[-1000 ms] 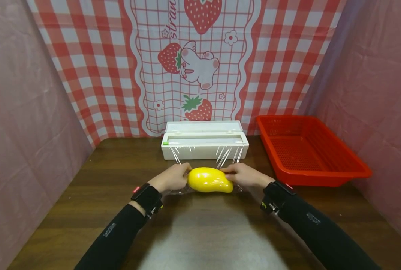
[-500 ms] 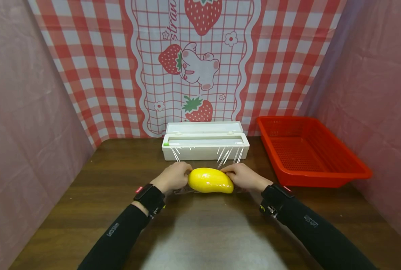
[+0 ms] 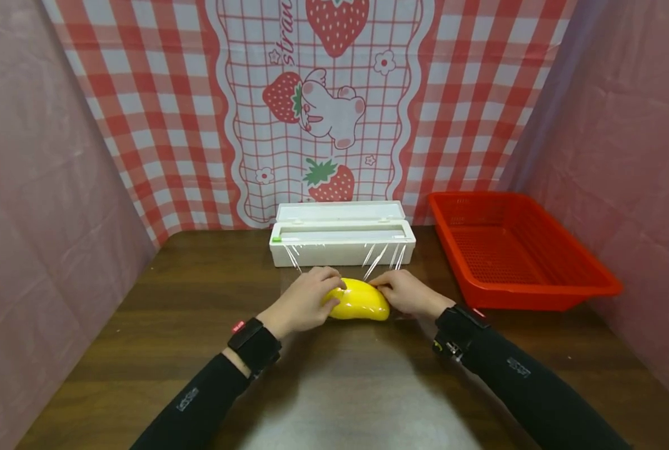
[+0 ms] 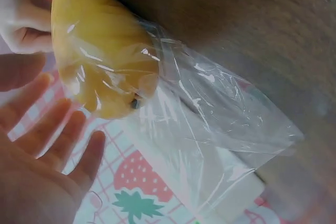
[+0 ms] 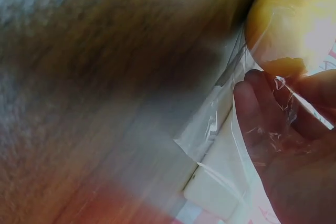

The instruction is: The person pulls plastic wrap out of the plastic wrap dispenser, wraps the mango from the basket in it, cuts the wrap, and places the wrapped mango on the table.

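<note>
A yellow mango lies on the table with clear cling film stretched over it. At its left end is my left hand, thumb and fingers spread around that end. The left wrist view shows these fingers apart and loosely extended, with loose film hanging beyond the mango. At the other end, my right hand pinches gathered film beside the mango's tip; the right wrist view shows the film between thumb and fingers. From the white film dispenser box, shiny film runs toward the mango.
The dispenser's lid stands raised at the back, near the checked strawberry cloth. A red plastic basket sits at the right rear. Wooden tabletop extends in front of the hands.
My left hand has let go of the film at the mango's left end and moved right, over that end, with its fingers spreading. The right hand stays nearly in place.
</note>
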Motion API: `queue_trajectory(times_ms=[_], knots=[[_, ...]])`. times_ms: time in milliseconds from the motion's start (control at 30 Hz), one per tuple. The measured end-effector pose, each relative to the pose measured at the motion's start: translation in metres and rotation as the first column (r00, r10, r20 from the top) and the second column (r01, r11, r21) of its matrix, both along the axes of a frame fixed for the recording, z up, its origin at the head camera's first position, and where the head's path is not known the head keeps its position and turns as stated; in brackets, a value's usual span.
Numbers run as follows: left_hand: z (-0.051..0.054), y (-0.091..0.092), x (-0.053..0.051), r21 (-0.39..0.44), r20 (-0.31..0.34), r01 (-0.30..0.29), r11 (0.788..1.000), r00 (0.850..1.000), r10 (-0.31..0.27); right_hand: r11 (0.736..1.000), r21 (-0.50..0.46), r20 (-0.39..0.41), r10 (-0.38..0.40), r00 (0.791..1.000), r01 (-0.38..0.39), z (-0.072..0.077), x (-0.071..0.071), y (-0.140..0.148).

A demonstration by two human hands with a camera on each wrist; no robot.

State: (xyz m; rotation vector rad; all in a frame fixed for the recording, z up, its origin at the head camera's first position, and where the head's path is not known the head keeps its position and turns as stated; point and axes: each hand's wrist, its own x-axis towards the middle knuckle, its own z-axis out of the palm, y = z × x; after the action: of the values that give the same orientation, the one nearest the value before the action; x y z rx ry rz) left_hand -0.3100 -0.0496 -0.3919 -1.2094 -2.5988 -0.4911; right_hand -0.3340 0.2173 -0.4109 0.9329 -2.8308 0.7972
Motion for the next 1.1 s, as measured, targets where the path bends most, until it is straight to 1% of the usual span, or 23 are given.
queue_trajectory(times_ms=[100, 167, 300, 433, 500, 600, 700, 767, 900, 1000, 1100], knots=[[-0.001, 0.002, 0.003, -0.070, -0.006, -0.017, 0.997, 1.000, 0.017, 1.000, 0.003, -0.007, -0.004, 1.000, 0.004, 0.000, 0.001, 0.001], [-0.003, 0.002, 0.003, -0.086, 0.004, -0.024, 0.996, 1.000, 0.025, 1.000, 0.009, -0.015, -0.017, 1.000, 0.017, 0.001, 0.002, 0.001], [-0.006, 0.000, 0.003, -0.075, 0.030, -0.035, 0.997, 0.999, 0.037, 0.997, -0.008, -0.047, -0.079, 0.996, 0.078, 0.005, 0.006, -0.003], [-0.008, -0.001, 0.002, -0.062, 0.052, -0.047, 0.997, 0.997, 0.051, 0.994, -0.028, -0.140, -0.107, 0.984, 0.105, 0.017, 0.017, -0.015], [-0.008, -0.001, 0.001, -0.055, 0.058, -0.048, 0.997, 0.997, 0.051, 0.997, -0.005, -0.200, -0.082, 0.976, 0.083, 0.022, 0.023, -0.022], [-0.009, -0.001, -0.001, -0.050, 0.039, -0.044, 0.998, 0.998, 0.046, 0.996, 0.070, -0.262, -0.035, 0.964, 0.055, 0.026, 0.035, -0.031], [-0.009, -0.001, -0.003, -0.041, 0.016, -0.043, 0.998, 0.999, 0.044, 0.987, 0.158, -0.306, 0.015, 0.952, 0.036, 0.024, 0.042, -0.036], [-0.008, -0.001, -0.004, -0.031, 0.018, -0.041, 0.999, 0.999, 0.041, 0.981, 0.192, -0.327, 0.028, 0.945, 0.037, 0.021, 0.044, -0.038], [-0.008, 0.000, -0.004, -0.031, 0.044, -0.038, 0.999, 0.998, 0.039, 0.979, 0.201, -0.338, 0.033, 0.941, 0.038, 0.015, 0.043, -0.038], [-0.008, 0.001, -0.005, -0.044, 0.059, -0.045, 0.998, 0.997, 0.048, 0.979, 0.199, -0.317, 0.025, 0.948, 0.041, 0.011, 0.041, -0.037], [-0.010, 0.001, -0.007, -0.063, 0.072, -0.054, 0.997, 0.996, 0.058, 0.973, 0.223, -0.286, 0.003, 0.958, 0.063, 0.008, 0.038, -0.037]])
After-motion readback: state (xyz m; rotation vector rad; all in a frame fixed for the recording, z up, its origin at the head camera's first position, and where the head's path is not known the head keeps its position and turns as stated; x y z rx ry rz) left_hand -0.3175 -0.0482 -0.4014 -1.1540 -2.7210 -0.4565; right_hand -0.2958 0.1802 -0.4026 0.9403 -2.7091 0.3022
